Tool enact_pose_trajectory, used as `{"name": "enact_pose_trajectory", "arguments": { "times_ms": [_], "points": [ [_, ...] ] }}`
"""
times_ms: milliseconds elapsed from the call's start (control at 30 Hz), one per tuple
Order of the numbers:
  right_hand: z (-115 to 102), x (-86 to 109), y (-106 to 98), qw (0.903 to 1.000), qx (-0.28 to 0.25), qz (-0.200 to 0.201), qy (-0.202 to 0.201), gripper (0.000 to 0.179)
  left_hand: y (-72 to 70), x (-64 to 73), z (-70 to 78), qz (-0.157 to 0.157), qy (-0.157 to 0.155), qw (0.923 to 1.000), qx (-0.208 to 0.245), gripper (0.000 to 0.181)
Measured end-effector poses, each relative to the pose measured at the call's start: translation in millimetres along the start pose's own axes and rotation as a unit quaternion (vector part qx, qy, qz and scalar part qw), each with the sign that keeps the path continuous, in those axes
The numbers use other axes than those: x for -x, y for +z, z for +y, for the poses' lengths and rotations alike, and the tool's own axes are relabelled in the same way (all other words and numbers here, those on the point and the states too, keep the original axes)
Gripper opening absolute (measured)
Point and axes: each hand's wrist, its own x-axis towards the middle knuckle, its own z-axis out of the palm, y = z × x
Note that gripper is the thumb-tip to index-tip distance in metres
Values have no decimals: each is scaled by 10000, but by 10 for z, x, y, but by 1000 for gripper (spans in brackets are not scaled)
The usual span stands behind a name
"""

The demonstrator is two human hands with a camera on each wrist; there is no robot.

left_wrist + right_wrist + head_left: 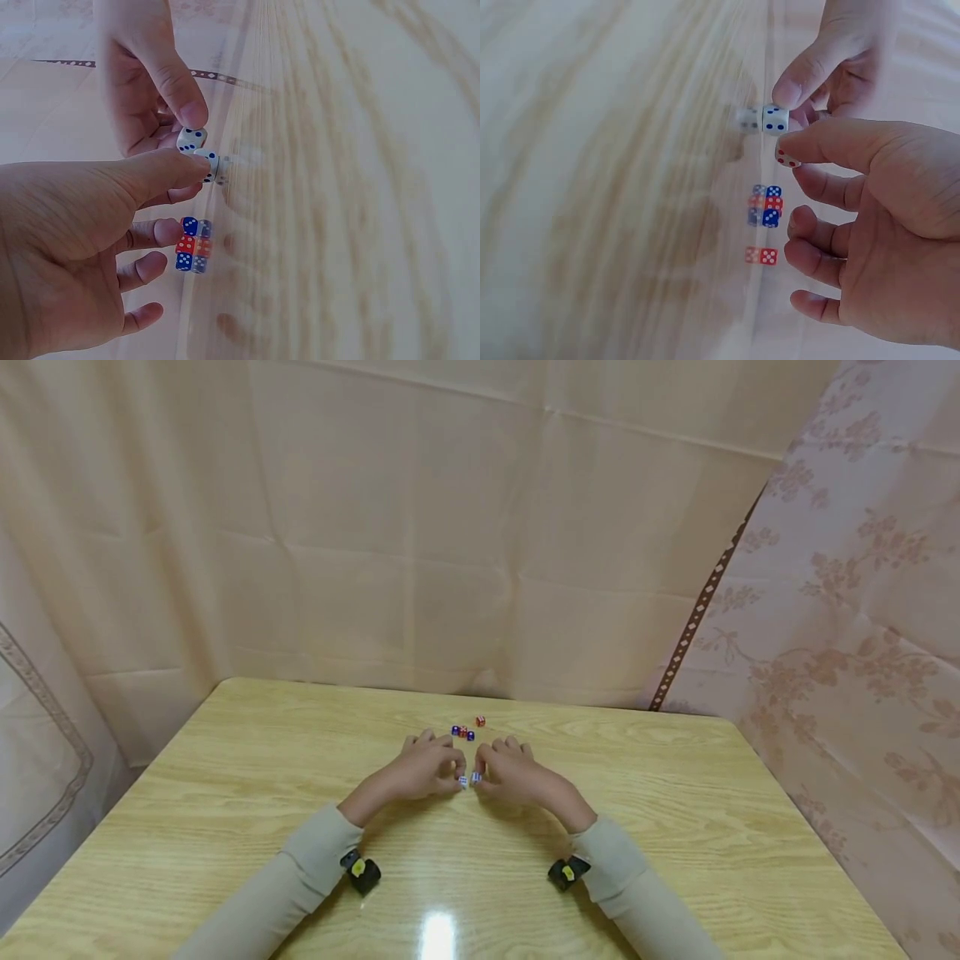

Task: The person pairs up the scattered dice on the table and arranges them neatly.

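My left hand (422, 770) pinches a white die (212, 159) between thumb and forefinger, its blue dots showing, low over the table. Opposite it, my right hand (517, 774) grips a second white die (786, 155) between thumb and fingertip; red dots face the right wrist view, while blue dots show from the left. The two white dice are close beside each other, the right one a little higher. Just beyond the fingers stands a short row: a blue die (771, 218), a red die (184, 244) and another blue die (184, 261).
A separate red die (480, 721) lies a little farther back, right of the row. The glossy wooden table (240, 777) ends at a beige curtain (390, 543) behind, with a flowered cloth (847, 610) hanging on the right. Dark wrist cameras sit at both cuffs.
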Motion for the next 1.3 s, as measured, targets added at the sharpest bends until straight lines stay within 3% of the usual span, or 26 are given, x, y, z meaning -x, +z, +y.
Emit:
{"name": "enact_pose_trajectory", "arguments": {
  "times_ms": [1300],
  "points": [
    [-49, -34, 79, 10000, -34, 3, -29, 11, 16, -20, -20, 30, -47, 10000, -76, 15]
  ]
}}
